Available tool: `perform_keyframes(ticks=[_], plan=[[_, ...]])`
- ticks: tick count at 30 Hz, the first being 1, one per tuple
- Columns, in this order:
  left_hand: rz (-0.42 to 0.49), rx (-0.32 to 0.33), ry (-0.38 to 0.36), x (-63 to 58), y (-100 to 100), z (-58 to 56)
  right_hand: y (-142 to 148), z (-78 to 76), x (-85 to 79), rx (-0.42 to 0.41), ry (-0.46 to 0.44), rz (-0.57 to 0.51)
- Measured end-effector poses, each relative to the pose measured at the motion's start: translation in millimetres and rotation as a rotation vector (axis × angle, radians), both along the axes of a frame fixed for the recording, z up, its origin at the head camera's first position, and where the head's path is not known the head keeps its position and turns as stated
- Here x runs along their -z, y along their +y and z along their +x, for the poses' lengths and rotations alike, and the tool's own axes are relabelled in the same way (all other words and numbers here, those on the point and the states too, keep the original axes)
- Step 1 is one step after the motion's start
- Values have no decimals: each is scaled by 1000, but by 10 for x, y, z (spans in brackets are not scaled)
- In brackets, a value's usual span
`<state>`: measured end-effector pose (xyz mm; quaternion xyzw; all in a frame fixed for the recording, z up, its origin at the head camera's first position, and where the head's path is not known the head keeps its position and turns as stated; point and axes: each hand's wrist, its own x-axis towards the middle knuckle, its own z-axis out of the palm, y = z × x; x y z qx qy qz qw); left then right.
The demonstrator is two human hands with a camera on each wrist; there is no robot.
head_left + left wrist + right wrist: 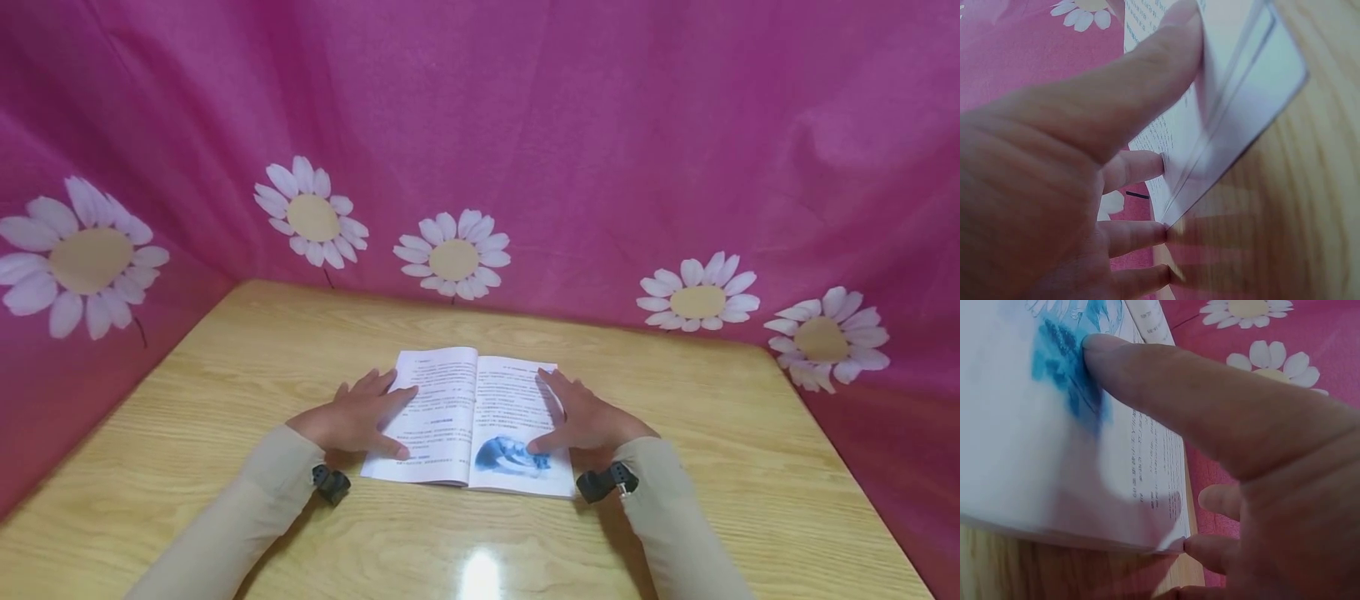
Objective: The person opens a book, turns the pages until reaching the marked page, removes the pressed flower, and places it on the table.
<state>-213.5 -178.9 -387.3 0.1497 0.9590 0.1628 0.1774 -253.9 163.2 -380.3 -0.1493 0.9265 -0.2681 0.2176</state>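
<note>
A book (435,417) lies open on the wooden table, with printed text on both pages. A blue picture (502,455) fills the lower part of its right page. My left hand (358,419) rests on the left page's outer side, fingers spread and fairly straight. In the left wrist view, its thumb (1147,75) lies over the page while other fingertips meet the book's edge. On the opposite side, my right hand (588,419) has its fingers spread along the right page's outer edge. Its thumb (1147,372) touches the blue picture in the right wrist view.
The wooden table (480,533) stretches around the book on all sides. Behind it and along both sides hangs a pink cloth (525,150) printed with large white daisies. A black strap device (600,482) sits on each wrist over beige sleeves.
</note>
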Motion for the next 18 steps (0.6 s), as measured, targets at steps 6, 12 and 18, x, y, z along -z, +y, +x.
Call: perform_keyframes(ticks=[6, 12, 18], plan=[[-1, -3, -2, -14, -5, -6, -10, 12, 3, 23, -16, -19], [8, -1, -8, -35, 3, 7, -12, 23, -2, 31, -28, -43], [19, 9, 2, -15, -7, 0, -27, 25, -5, 37, -23, -46]])
